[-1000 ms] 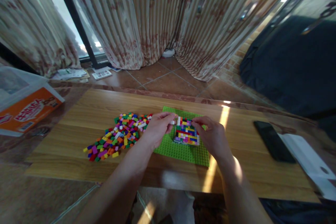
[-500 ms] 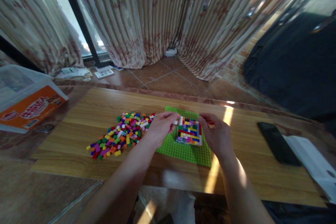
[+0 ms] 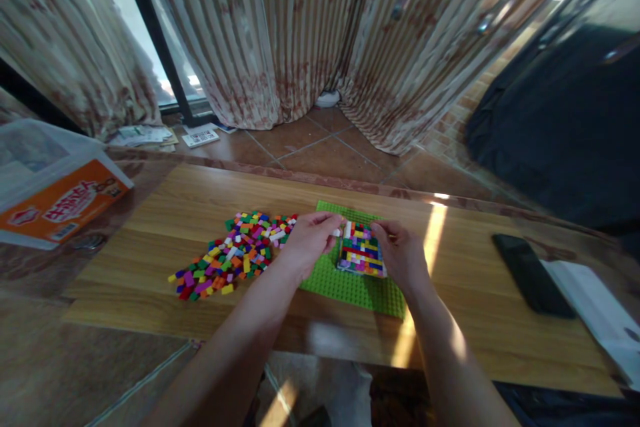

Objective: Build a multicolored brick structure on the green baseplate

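Observation:
A block of many-coloured toy bricks (image 3: 361,253) stands on a green studded baseplate (image 3: 335,287). At the block's left side, my left hand (image 3: 311,240) is closed in a pinch on a small white brick (image 3: 337,232). My right hand (image 3: 403,255) is over the block's right edge, thumb and fingers drawn together at its far right corner. Whatever those fingertips hold, if anything, is hidden. Left of the baseplate lies a loose pile of coloured bricks (image 3: 245,247), partly behind my left hand.
The wooden table (image 3: 165,233) carries a black phone (image 3: 533,275) and a white sheet-like object (image 3: 595,313) at the right. A clear plastic tub with an orange label (image 3: 70,200) stands at the left. Striped curtains (image 3: 240,47) hang beyond the table.
My right hand has shifted left, its fingertips now over the block's far right corner. My left hand keeps its pinch on the white brick. The whole view has shifted slightly.

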A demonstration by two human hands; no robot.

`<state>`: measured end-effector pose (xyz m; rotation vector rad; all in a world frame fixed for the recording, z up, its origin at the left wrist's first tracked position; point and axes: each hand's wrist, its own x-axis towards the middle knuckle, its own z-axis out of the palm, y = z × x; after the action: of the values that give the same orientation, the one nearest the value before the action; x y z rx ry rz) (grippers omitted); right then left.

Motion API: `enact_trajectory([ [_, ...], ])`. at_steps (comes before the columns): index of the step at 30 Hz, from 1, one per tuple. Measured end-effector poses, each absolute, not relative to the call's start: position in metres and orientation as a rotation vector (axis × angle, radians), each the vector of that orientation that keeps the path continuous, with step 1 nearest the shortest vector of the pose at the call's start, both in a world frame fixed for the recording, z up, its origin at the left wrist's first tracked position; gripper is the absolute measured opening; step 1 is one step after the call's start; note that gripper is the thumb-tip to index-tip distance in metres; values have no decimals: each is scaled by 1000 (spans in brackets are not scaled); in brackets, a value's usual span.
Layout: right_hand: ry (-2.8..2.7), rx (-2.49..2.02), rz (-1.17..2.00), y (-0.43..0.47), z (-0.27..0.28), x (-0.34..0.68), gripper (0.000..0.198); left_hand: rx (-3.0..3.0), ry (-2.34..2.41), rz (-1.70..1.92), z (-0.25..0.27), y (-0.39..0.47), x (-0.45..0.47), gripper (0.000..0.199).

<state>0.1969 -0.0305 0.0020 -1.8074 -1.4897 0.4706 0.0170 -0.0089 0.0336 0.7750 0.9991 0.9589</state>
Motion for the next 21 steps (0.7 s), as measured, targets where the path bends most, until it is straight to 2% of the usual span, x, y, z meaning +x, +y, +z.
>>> enact_trajectory([
  [12, -1513, -1788, 500, -33, 3, 193, 33, 793, 1002, 939, 34, -11, 20, 16],
  [18, -1597, -1596, 208, -38, 11, 189, 29, 827, 978, 899, 32, -10, 20, 19],
  [21, -1673, -1413, 241, -41, 16, 181, 23, 857, 943, 865, 31, -11, 21, 21],
])
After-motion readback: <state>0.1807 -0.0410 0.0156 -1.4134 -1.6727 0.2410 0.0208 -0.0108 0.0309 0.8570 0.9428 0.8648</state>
